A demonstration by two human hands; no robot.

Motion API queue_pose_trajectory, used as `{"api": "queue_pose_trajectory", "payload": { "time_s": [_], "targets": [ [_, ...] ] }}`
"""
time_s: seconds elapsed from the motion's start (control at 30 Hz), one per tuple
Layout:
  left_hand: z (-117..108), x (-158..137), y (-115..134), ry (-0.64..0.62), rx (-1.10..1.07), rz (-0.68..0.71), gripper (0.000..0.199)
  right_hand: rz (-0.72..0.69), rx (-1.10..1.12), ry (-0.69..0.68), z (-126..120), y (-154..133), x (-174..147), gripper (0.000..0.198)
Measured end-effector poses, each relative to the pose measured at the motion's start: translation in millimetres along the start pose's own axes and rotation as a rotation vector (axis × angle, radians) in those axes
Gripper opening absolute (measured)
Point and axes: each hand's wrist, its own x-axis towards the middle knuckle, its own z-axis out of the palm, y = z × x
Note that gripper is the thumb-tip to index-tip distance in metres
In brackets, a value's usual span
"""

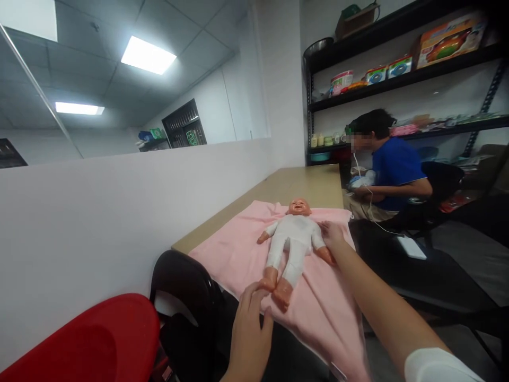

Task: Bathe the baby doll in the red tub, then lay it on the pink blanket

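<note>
A baby doll (294, 233) lies on its back upon a pink cloth (228, 246), which is spread over the near part of the worktop (312, 183). The head of the doll is at the far side, its feet point to the near side, and its arms lie apart from the body. The doll has a white body, while its head, hands and feet are orange-brown.

The left hand (253, 315) is open and is at the near edge of the cloth. Its fingers are slightly bent and reach the doll's foot on the left; whether they press on it, I cannot tell. The right hand (331, 232) is also open, with the fingers extended, just beside the doll's upper arm on the right. It is not clear if the fingertips touch this arm. Neither of the hands is closed around something.

The cloth hangs down over the near edge of the worktop. On the near left there are a black chair (183, 270) and a red object (123, 331) with a smooth surface. To the right, a person in a blue shirt (401, 164) sits near the shelves (401, 82), which carry boxes and containers. A white device (412, 247) with a cable lies on a black surface on the right.
</note>
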Motion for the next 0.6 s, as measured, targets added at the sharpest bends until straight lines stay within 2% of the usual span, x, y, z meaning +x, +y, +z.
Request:
{"api": "queue_pose_trajectory", "payload": {
  "time_s": [0.07,0.17,0.27,0.37,0.5,0.6],
  "targets": [
    [6,25,12,-0.001,0.047,-0.01,0.032,0.037,-0.025,-0.003,5,5,1,0.009],
    [16,55,20,-0.081,0.137,-0.048,0.03,0.08,-0.037,-0.051,14,8,-3,0.007],
    [25,77,17,-0.166,0.267,-0.091,0.033,0.111,-0.014,-0.112,19,14,-5,0.011],
    [34,91,9,-0.231,0.29,-0.157,0.043,0.128,0.038,-0.194,22,27,-1,0.013],
    [46,98,6,-0.305,0.274,-0.184,0.063,0.149,0.063,-0.509,25,35,8,0.02],
    [54,98,10,-0.33,0.351,-0.193,0.067,-0.072,0.006,-0.786,23,32,12,0.025]
  ]
}}
